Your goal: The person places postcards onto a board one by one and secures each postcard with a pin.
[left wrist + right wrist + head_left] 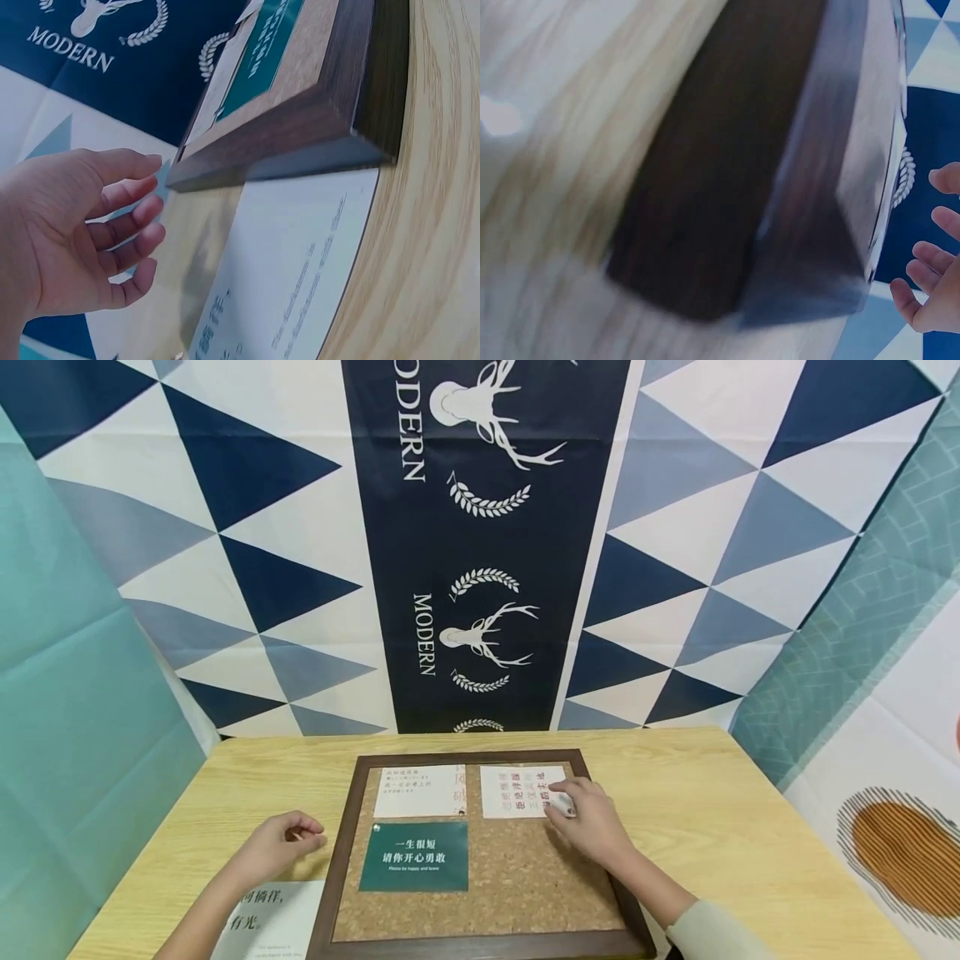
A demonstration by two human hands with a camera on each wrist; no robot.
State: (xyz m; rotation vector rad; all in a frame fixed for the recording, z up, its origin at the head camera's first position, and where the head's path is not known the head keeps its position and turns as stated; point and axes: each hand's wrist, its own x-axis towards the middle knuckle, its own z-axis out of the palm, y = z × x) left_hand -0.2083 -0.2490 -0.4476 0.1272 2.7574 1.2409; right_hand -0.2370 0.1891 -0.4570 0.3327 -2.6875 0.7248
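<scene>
A cork board (540, 893) in a dark brown wooden frame lies on the table. Above its upper right corner, my right hand (588, 822) hovers by a white card with red print (513, 792). The right wrist view shows that hand's fingers (945, 259) spread apart, holding nothing visible. Left of the board, my left hand (281, 843) hangs loosely curved with nothing in it. A white card with dark print (292, 255) lies below it on the table, beside the frame. On the board's left half are another white card (416, 797) and a green card (414, 852) below it.
The light wooden table (720, 827) reaches back to a patterned curtain (480, 543) with deer heads and triangles. A teal cloth (90, 677) hangs on the left. Another printed cloth (885, 752) hangs on the right.
</scene>
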